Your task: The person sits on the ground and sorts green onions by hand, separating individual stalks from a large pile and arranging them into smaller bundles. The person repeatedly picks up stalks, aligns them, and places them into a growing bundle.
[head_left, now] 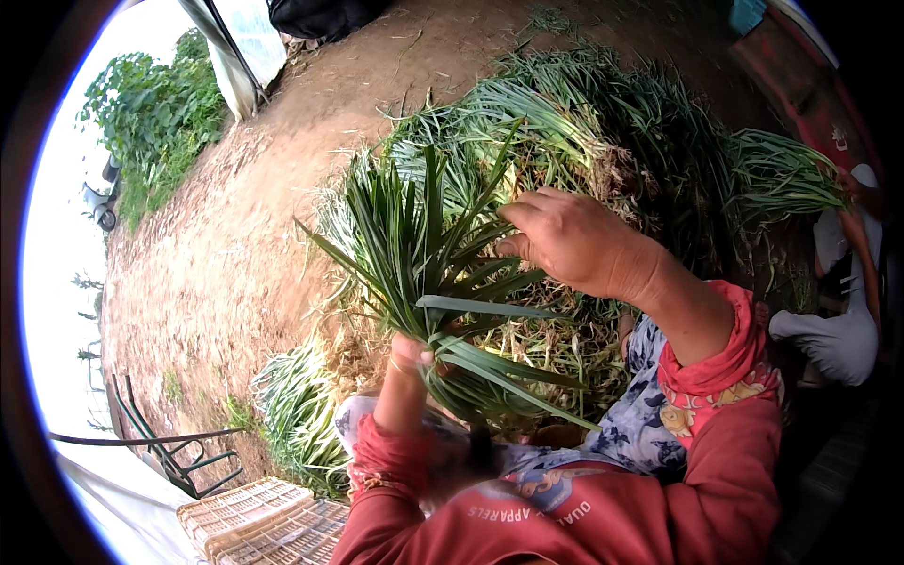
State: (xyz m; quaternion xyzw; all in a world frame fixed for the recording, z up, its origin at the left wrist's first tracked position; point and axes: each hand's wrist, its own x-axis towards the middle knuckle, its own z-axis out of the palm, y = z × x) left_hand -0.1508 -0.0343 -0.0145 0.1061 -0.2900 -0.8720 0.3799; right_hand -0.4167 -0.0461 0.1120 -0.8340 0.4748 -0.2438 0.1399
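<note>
Nearest: wearer's red top, sleeves pushed up, over blue-and-white patterned trousers. Left grip closed round a green bunch just above the lap, taking it at its gathered, narrow part from the left side. Most blades fan up and away beyond the left grip; others bend off to its right and droop, one long blade slanting down over the lap. Right grip raised at the right edge of the fan, thumb and fingers curled with a narrow gap, close to the outer blades; cannot tell whether a blade is pinched there. Wicker basket at lower left; above it a small heap of pale-stemmed greens, and left of that a green metal frame. Beyond the bunch, a large pile of the same sort of greens, some roots showing, lies on bare soil. At right, a co-worker in pale clothing holds another bundle over the pile's edge. Farthest: leafy bush, upper left, a scooter beside it.
</note>
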